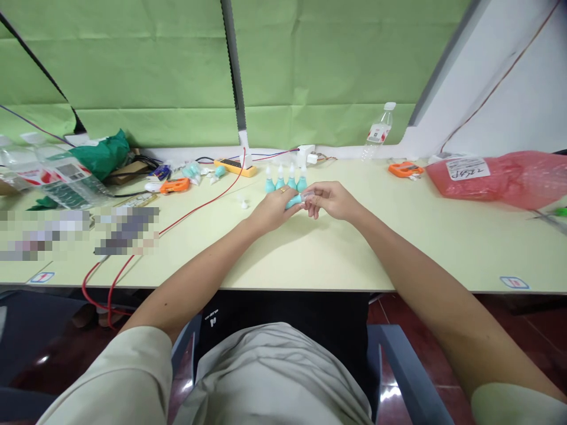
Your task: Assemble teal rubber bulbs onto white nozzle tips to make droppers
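Note:
My left hand (277, 209) is closed around a small teal squeeze bulb (293, 202), which lies tilted toward the right. At the bulb's right end, my right hand (334, 200) has its fingers pinched on a clear, see-through tip piece (307, 197). Its exact shape is partly hidden by the fingers. Just behind my hands, several teal bulbs with white pointed tips (302, 180) stand upright in a row. A small loose white tip (244, 204) is on the table to the left of my left hand.
Behind are a yellow meter (234, 167), white plugs (305, 156) and a red cable (199, 208). Orange tools (175, 186) lie left and right. A plastic bottle (379, 131) stands at the back, large bottles (66, 177) at left, a red bag (500, 177) at right.

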`<state>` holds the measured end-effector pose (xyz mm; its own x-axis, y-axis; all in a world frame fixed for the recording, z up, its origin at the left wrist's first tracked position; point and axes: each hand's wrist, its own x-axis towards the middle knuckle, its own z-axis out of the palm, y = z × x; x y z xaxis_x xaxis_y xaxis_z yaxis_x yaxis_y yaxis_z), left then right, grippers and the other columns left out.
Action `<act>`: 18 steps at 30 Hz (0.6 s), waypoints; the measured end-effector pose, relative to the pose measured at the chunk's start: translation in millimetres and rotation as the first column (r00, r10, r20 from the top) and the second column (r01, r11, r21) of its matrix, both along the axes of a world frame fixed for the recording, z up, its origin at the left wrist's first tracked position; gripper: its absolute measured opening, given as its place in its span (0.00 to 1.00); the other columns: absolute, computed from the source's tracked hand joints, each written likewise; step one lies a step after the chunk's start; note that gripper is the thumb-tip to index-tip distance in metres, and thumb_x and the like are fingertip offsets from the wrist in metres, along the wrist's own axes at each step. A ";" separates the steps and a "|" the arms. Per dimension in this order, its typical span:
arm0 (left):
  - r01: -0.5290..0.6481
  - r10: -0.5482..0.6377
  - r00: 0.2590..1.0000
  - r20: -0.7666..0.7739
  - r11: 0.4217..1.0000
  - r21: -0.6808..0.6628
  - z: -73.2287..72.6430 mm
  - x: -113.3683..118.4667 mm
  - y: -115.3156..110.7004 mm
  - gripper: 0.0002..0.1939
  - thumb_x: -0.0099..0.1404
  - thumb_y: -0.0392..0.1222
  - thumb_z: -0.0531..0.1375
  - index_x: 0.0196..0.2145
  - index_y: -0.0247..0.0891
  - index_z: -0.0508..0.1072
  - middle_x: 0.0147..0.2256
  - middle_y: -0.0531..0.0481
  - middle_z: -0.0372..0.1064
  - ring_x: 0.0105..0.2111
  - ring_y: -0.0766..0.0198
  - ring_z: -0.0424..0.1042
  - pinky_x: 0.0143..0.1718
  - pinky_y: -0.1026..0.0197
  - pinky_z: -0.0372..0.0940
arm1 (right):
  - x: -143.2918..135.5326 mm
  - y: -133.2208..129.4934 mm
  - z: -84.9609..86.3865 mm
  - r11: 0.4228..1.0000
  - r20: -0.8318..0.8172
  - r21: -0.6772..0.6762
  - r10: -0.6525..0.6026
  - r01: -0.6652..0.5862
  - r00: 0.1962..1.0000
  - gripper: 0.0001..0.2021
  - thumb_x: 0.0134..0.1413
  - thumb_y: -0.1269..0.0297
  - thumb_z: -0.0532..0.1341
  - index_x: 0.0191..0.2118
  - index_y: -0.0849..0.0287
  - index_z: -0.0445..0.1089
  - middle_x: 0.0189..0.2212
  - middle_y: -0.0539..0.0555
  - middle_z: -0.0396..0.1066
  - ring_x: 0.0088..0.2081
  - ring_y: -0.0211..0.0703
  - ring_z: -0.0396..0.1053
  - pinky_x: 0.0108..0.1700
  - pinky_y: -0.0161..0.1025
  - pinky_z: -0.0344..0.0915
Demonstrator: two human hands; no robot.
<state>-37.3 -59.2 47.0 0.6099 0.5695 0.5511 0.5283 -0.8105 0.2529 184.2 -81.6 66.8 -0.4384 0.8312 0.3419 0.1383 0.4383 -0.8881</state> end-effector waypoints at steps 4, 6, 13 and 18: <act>-0.003 0.004 1.000 0.027 1.000 -0.027 3.5 1.6 -2.2 0.17 0.72 0.53 0.58 0.47 0.37 0.71 0.41 0.43 0.71 0.44 0.54 0.71 0.45 0.56 0.63 | 0.7 1.8 -2.8 0.997 0.101 0.053 -0.056 0.051 0.993 0.20 0.59 0.44 0.66 0.42 0.58 0.74 0.28 0.54 0.75 0.27 0.43 0.74 0.28 0.41 0.73; 0.009 -0.006 0.998 0.056 0.999 -0.052 6.5 3.1 -4.9 0.15 0.73 0.51 0.56 0.47 0.37 0.71 0.42 0.43 0.71 0.45 0.54 0.71 0.48 0.55 0.63 | 2.4 2.0 -3.2 0.991 0.140 0.105 -0.093 0.079 0.986 0.16 0.62 0.48 0.65 0.42 0.57 0.73 0.29 0.53 0.75 0.28 0.42 0.73 0.30 0.41 0.72; 0.132 -0.005 0.943 0.332 0.923 -0.360 16.4 6.7 -10.9 0.14 0.67 0.52 0.62 0.42 0.39 0.72 0.39 0.49 0.73 0.36 0.62 0.73 0.37 0.61 0.67 | 3.7 -2.0 3.4 0.947 0.183 0.304 -0.166 0.105 0.969 0.08 0.63 0.57 0.63 0.40 0.56 0.72 0.30 0.52 0.72 0.30 0.43 0.71 0.34 0.41 0.69; 0.273 0.092 0.867 0.490 0.735 -0.621 17.3 6.3 -9.9 0.21 0.60 0.54 0.68 0.44 0.42 0.69 0.31 0.52 0.71 0.21 0.69 0.68 0.18 0.67 0.53 | 1.6 -1.0 1.8 0.925 0.195 0.367 -0.182 0.100 0.964 0.11 0.65 0.55 0.60 0.44 0.55 0.74 0.38 0.55 0.75 0.33 0.44 0.72 0.37 0.43 0.70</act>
